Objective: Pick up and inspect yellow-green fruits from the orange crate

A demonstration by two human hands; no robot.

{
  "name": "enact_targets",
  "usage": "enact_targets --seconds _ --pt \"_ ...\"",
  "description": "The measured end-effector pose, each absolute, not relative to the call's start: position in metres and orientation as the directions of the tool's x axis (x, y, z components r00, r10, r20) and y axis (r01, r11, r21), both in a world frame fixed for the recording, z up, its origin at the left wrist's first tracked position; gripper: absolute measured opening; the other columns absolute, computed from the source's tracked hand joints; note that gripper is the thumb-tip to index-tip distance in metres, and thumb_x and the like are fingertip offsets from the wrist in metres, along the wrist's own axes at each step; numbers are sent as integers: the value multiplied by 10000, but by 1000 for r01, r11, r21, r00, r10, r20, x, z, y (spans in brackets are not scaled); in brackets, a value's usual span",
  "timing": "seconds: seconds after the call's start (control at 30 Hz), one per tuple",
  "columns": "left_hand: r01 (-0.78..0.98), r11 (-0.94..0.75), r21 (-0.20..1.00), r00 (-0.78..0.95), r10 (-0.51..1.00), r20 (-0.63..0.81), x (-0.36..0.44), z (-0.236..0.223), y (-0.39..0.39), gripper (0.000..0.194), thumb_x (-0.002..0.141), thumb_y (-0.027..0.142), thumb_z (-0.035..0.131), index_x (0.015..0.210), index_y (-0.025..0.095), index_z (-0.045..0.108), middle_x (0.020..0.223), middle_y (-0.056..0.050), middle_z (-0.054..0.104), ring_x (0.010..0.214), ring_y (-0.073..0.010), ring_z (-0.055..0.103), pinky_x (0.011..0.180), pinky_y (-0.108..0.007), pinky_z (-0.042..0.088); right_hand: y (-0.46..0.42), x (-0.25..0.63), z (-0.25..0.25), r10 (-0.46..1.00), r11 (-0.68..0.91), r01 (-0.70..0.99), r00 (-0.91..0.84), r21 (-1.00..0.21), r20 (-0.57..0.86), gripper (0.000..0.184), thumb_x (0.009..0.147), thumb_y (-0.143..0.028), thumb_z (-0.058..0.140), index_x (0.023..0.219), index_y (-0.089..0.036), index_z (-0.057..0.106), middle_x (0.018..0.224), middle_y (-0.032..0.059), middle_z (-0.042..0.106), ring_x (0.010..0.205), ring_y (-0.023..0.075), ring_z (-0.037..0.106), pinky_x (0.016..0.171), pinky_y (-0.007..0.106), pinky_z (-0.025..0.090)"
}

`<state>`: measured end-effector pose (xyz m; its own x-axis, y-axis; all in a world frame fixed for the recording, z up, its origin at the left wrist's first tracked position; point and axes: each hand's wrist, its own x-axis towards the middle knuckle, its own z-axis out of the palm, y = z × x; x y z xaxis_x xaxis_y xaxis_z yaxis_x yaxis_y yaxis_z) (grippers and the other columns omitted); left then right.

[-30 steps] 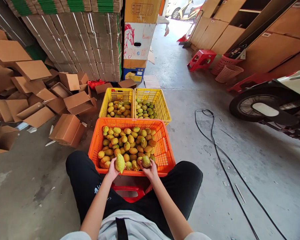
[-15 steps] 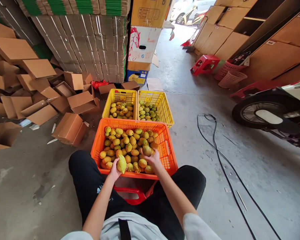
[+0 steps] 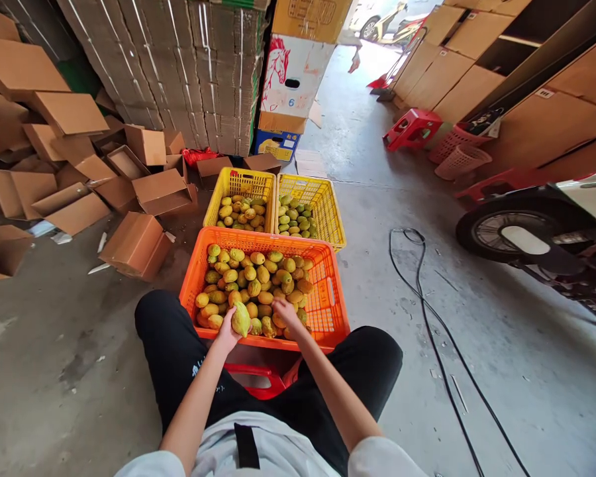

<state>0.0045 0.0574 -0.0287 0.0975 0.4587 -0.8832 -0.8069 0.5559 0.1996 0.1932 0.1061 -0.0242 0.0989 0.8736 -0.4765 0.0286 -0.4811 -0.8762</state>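
Observation:
My left hand (image 3: 229, 329) holds a lumpy, lemon-shaped yellow-green fruit (image 3: 241, 319) above the near edge of an orange plastic crate (image 3: 334, 298). Many yellow, orange and green oval fruits (image 3: 254, 287) lie piled in that crate. Over the pile's right part is my right hand (image 3: 286, 313), its fingers curled downward and close to the fruits. Whatever they grip, if anything, is hidden. A darker brownish-green fruit (image 3: 287, 285) lies on the pile just beyond this hand.
Two yellow crates (image 3: 336, 215) with more fruit stand behind the orange one. Loose open cartons (image 3: 134, 245) are heaped at left, before stacked flat cardboard (image 3: 179, 73). On the right lie a black cable (image 3: 422, 291) and a motorbike's wheel (image 3: 496, 228). A red stool (image 3: 251, 381) sits between my knees.
My right hand has let go of the brownish-green fruit, which now lies on the pile, and has moved down and left. My left hand still holds the yellow-green fruit. The view has shifted slightly.

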Motion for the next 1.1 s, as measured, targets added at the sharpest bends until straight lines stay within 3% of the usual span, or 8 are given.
enact_targets --seconds 0.13,0.2,0.27,0.47,0.63,0.8,0.97,1.1 --pt "-840 532 111 152 426 -892 7 -23 75 280 1011 347 574 1225 177 636 946 -108 745 845 -269 769 706 -414 666 35 177 -40 829 -492 474 -2 -730 -560 217 930 -284 574 795 -182 709 874 149 789 1003 305 727 902 376 507" --pt "-852 512 108 155 445 -882 12 -15 98 305 1034 361 546 1284 200 615 1028 -115 743 904 -268 769 696 -394 669 25 174 -41 849 -186 848 -115 -496 -515 346 1027 -274 440 921 -157 748 1021 185 810 1043 293 742 911 358 496" --pt "-863 492 115 157 478 -864 18 1 133 356 1058 379 509 1354 196 586 1118 -144 733 962 -269 760 661 -351 665 25 174 -41 840 58 948 -216 -314 -498 433 1072 -279 363 1016 -145 771 1074 183 815 1035 270 759 876 324 498" --pt "-897 269 351 31 830 -558 21 78 267 437 1105 331 399 1497 165 498 1402 -189 661 1147 -239 729 762 -297 659 29 174 -46 853 141 957 -248 -254 -459 464 1079 -272 351 1044 -146 796 1027 154 827 989 254 778 822 301 498" --pt "-731 310 608 8 895 -447 9 89 265 468 1071 395 481 1455 137 557 1368 -198 693 1152 -283 750 780 -327 650 26 172 -47 863 109 952 -234 -288 -448 428 1068 -267 380 1048 -150 792 1045 151 823 1013 250 770 855 299 496" --pt "-198 864 462 483 496 -721 10 -4 95 256 972 288 535 953 196 773 688 -108 732 785 -341 786 643 -460 639 34 177 -47 772 220 911 -381 -350 -508 373 1009 -423 530 1092 -148 769 1088 183 803 1044 309 757 853 349 527" --pt "-46 894 447 442 419 -793 33 -71 -25 212 773 238 701 593 320 626 367 31 318 701 -412 745 825 -638 604 50 183 -45 559 410 809 -588 -421 -585 471 884 -413 683 1273 -148 699 1141 202 796 1046 351 762 853 388 546" --pt "57 870 490 494 402 -771 42 -91 -36 169 723 284 732 612 333 613 431 22 390 677 -436 720 846 -738 554 53 183 -42 521 441 798 -600 -411 -607 431 914 -165 534 1324 -150 665 1120 209 802 1029 339 780 818 381 552"
